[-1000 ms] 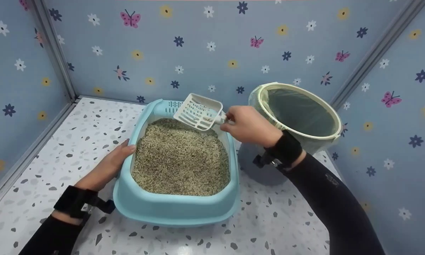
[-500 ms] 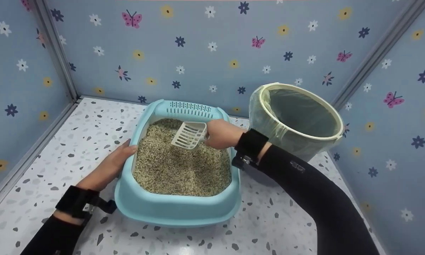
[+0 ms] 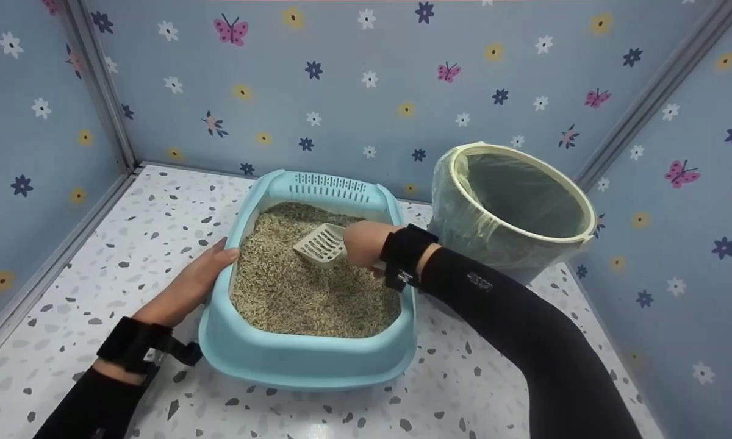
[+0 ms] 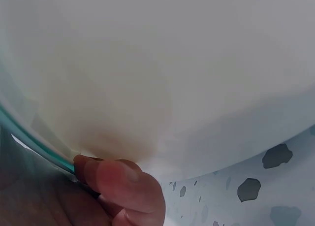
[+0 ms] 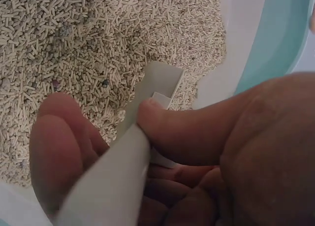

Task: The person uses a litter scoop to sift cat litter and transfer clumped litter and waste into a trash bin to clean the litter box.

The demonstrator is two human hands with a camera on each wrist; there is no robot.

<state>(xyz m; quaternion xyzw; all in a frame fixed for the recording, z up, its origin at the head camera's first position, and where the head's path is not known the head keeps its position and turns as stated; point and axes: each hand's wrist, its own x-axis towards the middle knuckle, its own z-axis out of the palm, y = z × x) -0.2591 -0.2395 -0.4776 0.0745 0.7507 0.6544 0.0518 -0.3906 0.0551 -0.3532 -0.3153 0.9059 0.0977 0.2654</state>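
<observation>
A light blue litter box (image 3: 305,360) full of pellet litter (image 3: 305,299) stands on the floor. My right hand (image 3: 366,242) grips a pale slotted litter scoop (image 3: 322,244) by its handle. The scoop's head is low over the litter, right of the middle; whether its edge dips in, I cannot tell. In the right wrist view the thumb (image 5: 182,130) presses on the scoop handle (image 5: 113,181), with fingers on its other side. My left hand (image 3: 195,280) holds the box's left rim, thumb on top. Its curled fingertips (image 4: 130,186) show under the rim in the left wrist view.
A bin (image 3: 494,244) lined with a clear plastic bag stands right of the litter box, close to my right forearm. Flowered blue wall panels (image 3: 366,91) close in the back and both sides. The floor (image 3: 158,201) is white with grey specks.
My right hand has carried the scoop from above the box's back right rim down and toward me, over the litter. The left hand keeps its hold on the rim.
</observation>
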